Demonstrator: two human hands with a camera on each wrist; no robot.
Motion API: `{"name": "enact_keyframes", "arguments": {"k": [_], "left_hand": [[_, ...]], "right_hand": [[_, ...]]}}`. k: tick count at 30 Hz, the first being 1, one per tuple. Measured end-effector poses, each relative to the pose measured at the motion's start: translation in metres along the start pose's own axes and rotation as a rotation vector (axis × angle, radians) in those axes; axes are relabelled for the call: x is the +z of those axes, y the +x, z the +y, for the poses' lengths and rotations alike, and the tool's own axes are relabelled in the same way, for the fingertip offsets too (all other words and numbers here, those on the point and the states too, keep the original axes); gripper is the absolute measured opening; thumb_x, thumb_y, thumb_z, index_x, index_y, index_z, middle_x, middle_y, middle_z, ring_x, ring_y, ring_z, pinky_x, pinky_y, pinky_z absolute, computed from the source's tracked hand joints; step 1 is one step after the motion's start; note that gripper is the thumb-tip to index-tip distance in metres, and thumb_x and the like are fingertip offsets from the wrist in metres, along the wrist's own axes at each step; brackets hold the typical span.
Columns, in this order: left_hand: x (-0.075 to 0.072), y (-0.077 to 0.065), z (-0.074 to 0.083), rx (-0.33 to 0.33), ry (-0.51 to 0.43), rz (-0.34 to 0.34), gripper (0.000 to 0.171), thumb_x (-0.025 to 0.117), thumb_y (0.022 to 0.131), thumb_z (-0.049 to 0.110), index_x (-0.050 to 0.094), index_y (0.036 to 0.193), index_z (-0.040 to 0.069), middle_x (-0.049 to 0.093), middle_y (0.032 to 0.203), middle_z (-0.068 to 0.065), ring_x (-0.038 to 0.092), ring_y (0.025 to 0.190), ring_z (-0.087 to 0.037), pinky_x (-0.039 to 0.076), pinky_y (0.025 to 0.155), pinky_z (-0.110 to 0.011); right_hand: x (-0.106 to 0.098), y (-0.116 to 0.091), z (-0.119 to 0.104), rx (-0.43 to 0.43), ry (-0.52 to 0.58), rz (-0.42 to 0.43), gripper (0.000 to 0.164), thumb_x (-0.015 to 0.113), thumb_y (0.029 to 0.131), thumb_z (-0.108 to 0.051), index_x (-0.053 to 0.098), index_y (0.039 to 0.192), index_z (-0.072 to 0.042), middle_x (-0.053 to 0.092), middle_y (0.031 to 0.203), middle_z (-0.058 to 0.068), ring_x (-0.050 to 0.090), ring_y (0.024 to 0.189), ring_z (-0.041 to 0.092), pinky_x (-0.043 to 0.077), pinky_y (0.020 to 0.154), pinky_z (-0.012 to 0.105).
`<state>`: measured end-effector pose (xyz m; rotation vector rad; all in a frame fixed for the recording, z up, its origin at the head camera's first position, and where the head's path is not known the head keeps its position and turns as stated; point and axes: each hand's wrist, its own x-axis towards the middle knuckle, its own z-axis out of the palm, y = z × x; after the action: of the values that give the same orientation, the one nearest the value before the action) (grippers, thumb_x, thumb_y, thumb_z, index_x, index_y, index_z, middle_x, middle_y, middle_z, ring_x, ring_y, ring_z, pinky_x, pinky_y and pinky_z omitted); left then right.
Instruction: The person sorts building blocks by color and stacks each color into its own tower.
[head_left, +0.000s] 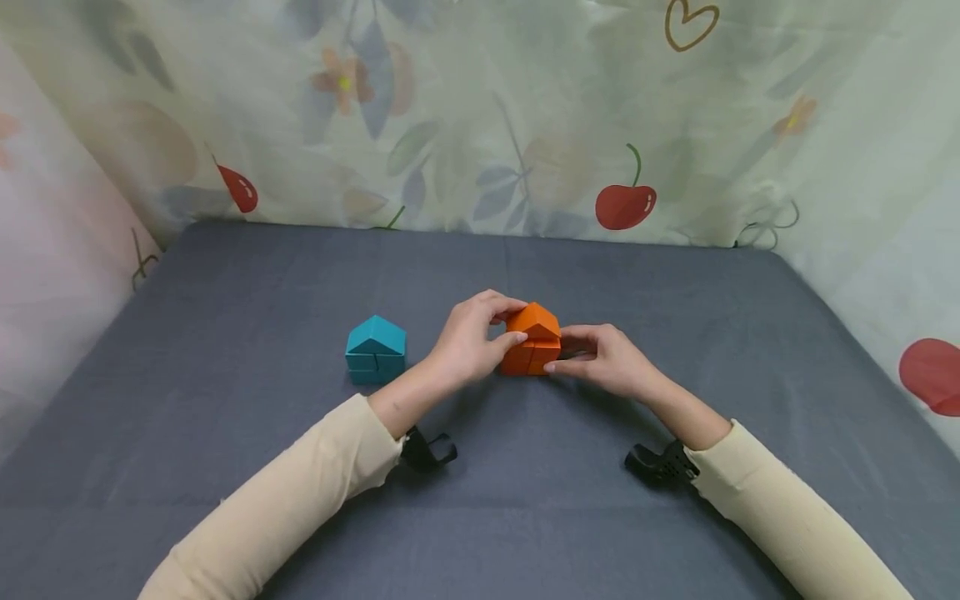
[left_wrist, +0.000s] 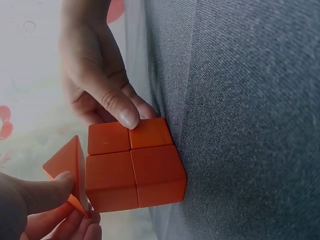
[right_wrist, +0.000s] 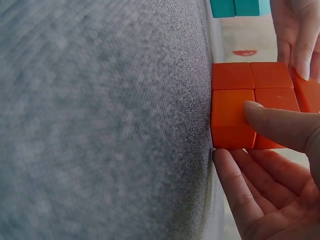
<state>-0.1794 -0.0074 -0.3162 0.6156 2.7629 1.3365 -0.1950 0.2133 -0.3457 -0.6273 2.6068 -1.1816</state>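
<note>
Slightly right of centre in the head view, orange cube blocks [head_left: 516, 362] stand stacked two by two on the cloth. My left hand [head_left: 467, 340] pinches an orange triangular block [head_left: 535, 318] between thumb and fingers over the stack. In the left wrist view that triangular block [left_wrist: 70, 167] is slightly tilted, with a narrow gap to the cubes. My right hand [head_left: 611, 362] holds the lower right cube [right_wrist: 232, 112], its thumb on the near face and its fingers by the right side, close to the cloth. The cubes' far side is hidden.
Left of my left hand stands a teal block stack [head_left: 377, 367] with a triangular teal block [head_left: 377, 336] on top. Dark grey cloth [head_left: 225, 333] covers the table. A patterned curtain [head_left: 465, 108] hangs behind it. Black wrist bands [head_left: 427, 450] sit at both sleeves.
</note>
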Motion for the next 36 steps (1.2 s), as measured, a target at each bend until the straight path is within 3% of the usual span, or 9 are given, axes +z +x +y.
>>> {"name": "enact_keyframes", "arguments": {"k": [15, 30, 36], "left_hand": [[-0.0026, -0.0026, 0.0027, 0.025, 0.032, -0.063, 0.038, 0.064, 0.092, 0.013, 0.059, 0.129, 0.004, 0.059, 0.119, -0.01, 0.056, 0.113, -0.029, 0.049, 0.1, -0.035], [-0.0023, -0.0018, 0.0024, -0.002, 0.064, -0.101, 0.04, 0.064, 0.092, 0.013, 0.056, 0.131, 0.006, 0.057, 0.123, -0.01, 0.055, 0.112, -0.029, 0.049, 0.098, -0.036], [-0.0026, -0.0035, 0.0002, -0.011, 0.071, -0.118, 0.048, 0.069, 0.089, 0.013, 0.052, 0.134, 0.006, 0.056, 0.125, -0.012, 0.054, 0.113, -0.029, 0.049, 0.098, -0.038]], "right_hand": [[0.001, 0.0005, -0.0018, -0.001, 0.004, 0.002, 0.042, 0.073, 0.085, -0.014, 0.063, 0.123, 0.0, 0.066, 0.117, 0.017, 0.065, 0.106, 0.028, 0.057, 0.087, 0.035], [-0.0003, -0.0013, -0.0002, 0.011, 0.02, -0.012, 0.04, 0.072, 0.087, -0.016, 0.063, 0.123, -0.002, 0.066, 0.118, 0.016, 0.066, 0.106, 0.028, 0.057, 0.087, 0.037], [0.0006, -0.0005, -0.0012, 0.014, 0.008, -0.016, 0.042, 0.072, 0.086, -0.014, 0.062, 0.124, 0.0, 0.066, 0.119, 0.018, 0.066, 0.105, 0.029, 0.058, 0.086, 0.037]]}}
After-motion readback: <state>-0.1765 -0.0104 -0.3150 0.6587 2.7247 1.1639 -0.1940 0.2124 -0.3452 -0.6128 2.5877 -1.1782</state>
